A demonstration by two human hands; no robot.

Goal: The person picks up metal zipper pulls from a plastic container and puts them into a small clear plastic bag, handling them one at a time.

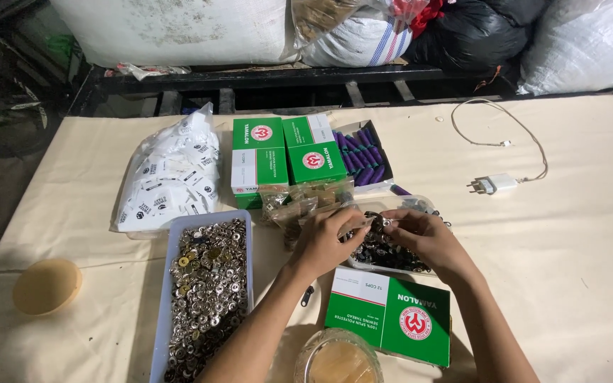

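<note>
Both hands were over the clear tub (420, 206) of dark metal bits, center of the table (576, 248). Left hand (324, 241) had fingers pinched narrow on a small clear bag (360, 228); right hand (423, 237) pinched in close at the bag's other end, fingertips w/ something tiny, couldn't tell what. At 9 o'clock of the hands sat a grey tray (172, 298) full of silver snap buttons. At 12, two green boxes (282, 157) and an open box of purple spools (363, 156). At 6, another green box (391, 315) lay flat. At 10, a bag of white labels (172, 174). Charger (494, 184) at 2.
</note>
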